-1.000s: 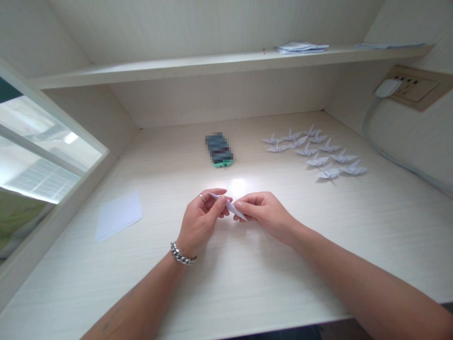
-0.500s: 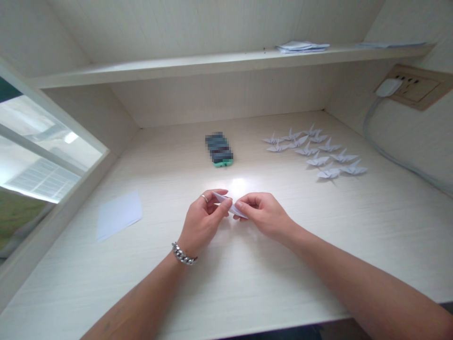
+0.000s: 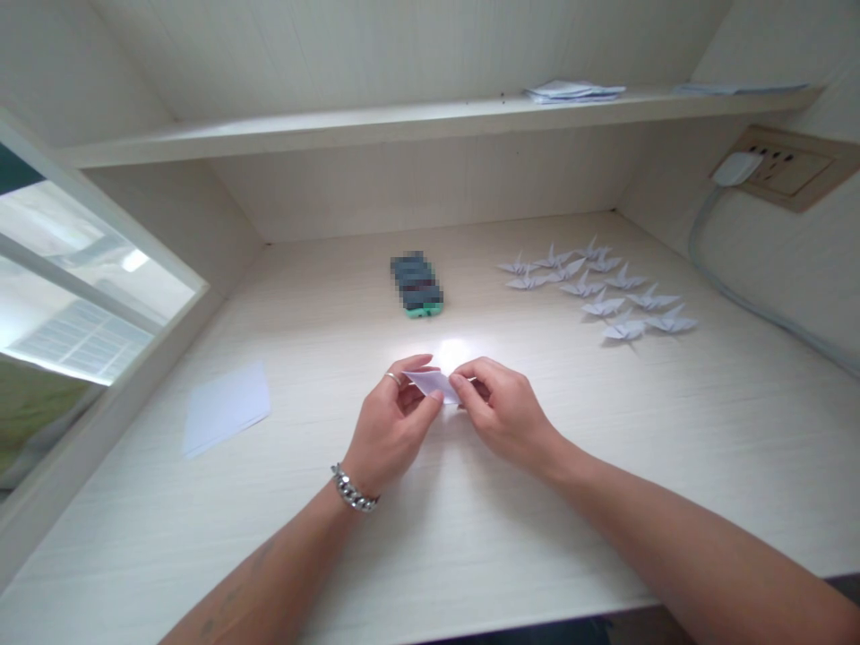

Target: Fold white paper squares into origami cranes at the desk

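A small folded piece of white paper (image 3: 434,383) is held between both hands just above the pale wooden desk (image 3: 511,502). My left hand (image 3: 390,425), with a ring and a metal bracelet on the wrist, pinches the paper's left end. My right hand (image 3: 501,408) pinches its right end with thumb and forefinger. The fingertips of both hands almost touch over the paper.
Several white paper cranes (image 3: 597,291) lie in rows at the back right. A phone in a green case (image 3: 417,285) lies beyond my hands. A blank white sheet (image 3: 225,408) rests at the left. Papers (image 3: 571,90) sit on the shelf; a plug and cable (image 3: 735,170) at the right wall.
The hands have come closer together and the paper has turned from a narrow slanted strip to a broader flat shape facing up between the fingertips.
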A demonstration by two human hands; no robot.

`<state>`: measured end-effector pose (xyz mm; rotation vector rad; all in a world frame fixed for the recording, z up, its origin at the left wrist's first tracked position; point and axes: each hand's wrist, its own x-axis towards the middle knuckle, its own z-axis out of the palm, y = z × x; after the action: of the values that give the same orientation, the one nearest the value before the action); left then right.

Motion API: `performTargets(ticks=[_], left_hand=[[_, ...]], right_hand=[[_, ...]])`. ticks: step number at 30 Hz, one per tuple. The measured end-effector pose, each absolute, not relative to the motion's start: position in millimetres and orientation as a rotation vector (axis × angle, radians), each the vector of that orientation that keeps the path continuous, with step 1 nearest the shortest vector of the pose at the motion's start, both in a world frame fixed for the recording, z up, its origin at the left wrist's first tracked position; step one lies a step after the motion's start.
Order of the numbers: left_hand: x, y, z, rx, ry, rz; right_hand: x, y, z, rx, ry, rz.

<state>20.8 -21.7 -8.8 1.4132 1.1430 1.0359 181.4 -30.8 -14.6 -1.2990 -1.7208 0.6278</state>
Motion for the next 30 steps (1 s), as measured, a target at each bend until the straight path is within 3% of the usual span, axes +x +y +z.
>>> performTargets(ticks=[9, 18, 24, 30], left_hand=[[21.1, -23.9, -10.7, 1.474, 1.110, 1.031], [20.7, -34.4, -10.6, 1.895, 1.013, 0.938], [17.3, -28.7, -0.8, 1.472, 0.946, 1.120], [14.6, -23.9, 0.2, 1.428, 1.013, 1.004]], right_hand=[[180.0, -32.0, -16.8, -1.237, -1.699, 0.769], [186.3, -23.0, -16.8, -1.267, -1.508, 0.865], [192.1, -22.4, -16.5, -1.141, -1.367, 0.968], [190.4, -26.2, -16.2, -1.033, -1.339, 1.050]])
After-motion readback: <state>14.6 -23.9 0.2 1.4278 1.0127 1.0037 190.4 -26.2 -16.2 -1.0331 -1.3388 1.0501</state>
